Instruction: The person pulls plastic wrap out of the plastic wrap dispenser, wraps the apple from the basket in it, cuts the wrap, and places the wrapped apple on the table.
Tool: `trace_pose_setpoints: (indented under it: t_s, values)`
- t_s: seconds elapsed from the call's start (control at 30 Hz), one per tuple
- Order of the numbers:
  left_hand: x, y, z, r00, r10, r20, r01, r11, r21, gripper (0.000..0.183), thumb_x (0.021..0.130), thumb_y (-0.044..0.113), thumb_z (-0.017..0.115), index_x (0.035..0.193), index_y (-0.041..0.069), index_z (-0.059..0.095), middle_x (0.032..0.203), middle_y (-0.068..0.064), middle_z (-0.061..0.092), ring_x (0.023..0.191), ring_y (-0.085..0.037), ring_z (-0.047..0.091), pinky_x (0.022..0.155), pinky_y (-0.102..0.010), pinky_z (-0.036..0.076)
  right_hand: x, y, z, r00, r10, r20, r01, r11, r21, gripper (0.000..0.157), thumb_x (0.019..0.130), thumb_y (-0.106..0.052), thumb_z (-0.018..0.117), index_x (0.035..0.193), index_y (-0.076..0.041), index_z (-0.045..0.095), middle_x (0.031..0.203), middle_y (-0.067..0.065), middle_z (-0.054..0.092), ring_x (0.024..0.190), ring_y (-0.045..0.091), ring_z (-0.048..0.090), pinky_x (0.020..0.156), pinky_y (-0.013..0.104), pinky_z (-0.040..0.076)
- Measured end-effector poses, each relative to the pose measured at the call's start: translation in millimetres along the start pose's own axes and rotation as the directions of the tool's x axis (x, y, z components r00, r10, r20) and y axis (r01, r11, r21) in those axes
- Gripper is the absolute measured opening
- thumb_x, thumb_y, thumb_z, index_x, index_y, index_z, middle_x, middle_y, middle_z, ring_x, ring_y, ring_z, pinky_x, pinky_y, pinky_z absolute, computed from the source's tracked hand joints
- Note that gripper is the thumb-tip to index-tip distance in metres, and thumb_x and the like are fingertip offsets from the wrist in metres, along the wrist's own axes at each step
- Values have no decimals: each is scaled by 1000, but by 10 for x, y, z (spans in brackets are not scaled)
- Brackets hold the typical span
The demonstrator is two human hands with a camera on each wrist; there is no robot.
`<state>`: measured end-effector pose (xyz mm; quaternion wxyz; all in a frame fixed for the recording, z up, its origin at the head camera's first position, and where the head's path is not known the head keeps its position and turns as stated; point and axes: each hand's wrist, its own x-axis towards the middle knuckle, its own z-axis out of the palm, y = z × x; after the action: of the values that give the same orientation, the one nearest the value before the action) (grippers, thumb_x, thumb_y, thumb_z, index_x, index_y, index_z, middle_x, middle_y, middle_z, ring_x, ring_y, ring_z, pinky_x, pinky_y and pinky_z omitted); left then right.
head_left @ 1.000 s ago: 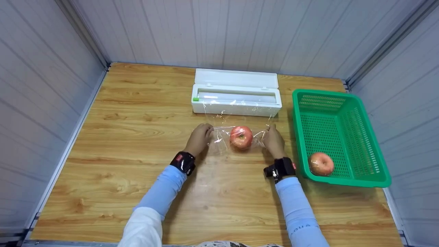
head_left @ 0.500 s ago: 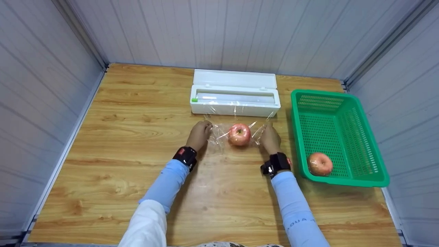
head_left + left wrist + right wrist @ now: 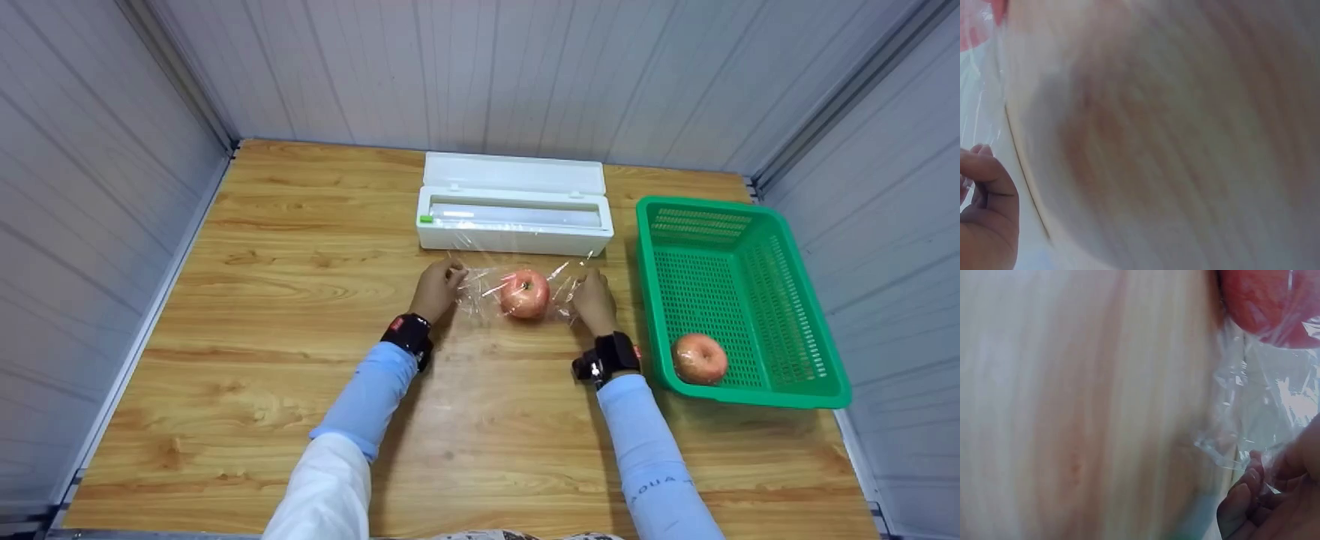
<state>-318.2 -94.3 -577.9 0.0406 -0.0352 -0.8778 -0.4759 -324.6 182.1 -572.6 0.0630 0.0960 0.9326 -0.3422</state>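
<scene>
A red apple [image 3: 525, 295] sits mid-table under a sheet of clear plastic wrap [image 3: 480, 291], which runs back to the white wrap dispenser [image 3: 517, 240]. To the apple's left, my left hand [image 3: 437, 291] pinches one side of the wrap with thumb and curled fingers. On the other side my right hand [image 3: 595, 301] grips the opposite edge, and bunched film shows between its fingers in the right wrist view. Creases in the film cross over the apple [image 3: 1269, 304]. The left wrist view catches only part of the left hand [image 3: 988, 208] at its edge, beside the film.
A green plastic basket [image 3: 652, 300] stands at the right, with a second apple [image 3: 700, 359] in its near left corner. The dispenser's lid [image 3: 514, 174] lies open toward the back wall [image 3: 480, 75]. Panel walls border the wooden table [image 3: 262, 315] on the left, back and right.
Both hands have shifted slightly toward the dispenser, bringing the wrap edge back over the apple. The film is now more creased around the apple, and its grip by both hands continues.
</scene>
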Motion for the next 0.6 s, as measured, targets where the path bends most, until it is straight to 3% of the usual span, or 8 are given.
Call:
trace_pose_setpoints:
  t_s: [0.17, 0.33, 0.43, 0.6]
  values:
    - [-10, 2, -53, 1000, -22, 3, 22, 999, -45, 20, 91, 18, 59, 100, 0, 63, 86, -12, 60, 80, -23, 55, 73, -31, 46, -6, -43, -78, 1000, -10, -19, 11, 1000, 23, 33, 86, -5, 47, 118, 3, 47, 120, 25, 50, 110, 39, 51, 91, 49, 43]
    - [-32, 9, -127, 998, -61, 12, 61, 998, 17, 27, 93, 23, 57, 109, 1, 61, 99, -14, 61, 91, -25, 58, 82, -36, 48, -37, -161, -168, 995, -21, -96, 19, 1000, -20, 32, 90, -8, 44, 121, 0, 48, 121, 23, 49, 113, 39, 48, 90, 50, 43]
    - [-26, 8, -188, 997, -75, -32, 77, 996, 50, 26, 93, 20, 56, 110, 2, 60, 101, -14, 60, 91, -26, 58, 83, -37, 49, -69, -282, -213, 986, -51, -159, 44, 998, -51, 28, 95, -12, 40, 118, -1, 50, 118, 22, 50, 112, 38, 48, 88, 50, 44]
    - [18, 48, -321, 983, -93, -159, 108, 990, 90, 21, 91, 15, 56, 106, 1, 59, 98, -12, 53, 88, -24, 53, 78, -35, 47, -108, -547, -263, 967, -140, -211, 133, 990, -45, 23, 94, -10, 44, 112, 0, 55, 112, 21, 54, 106, 36, 52, 86, 47, 45]
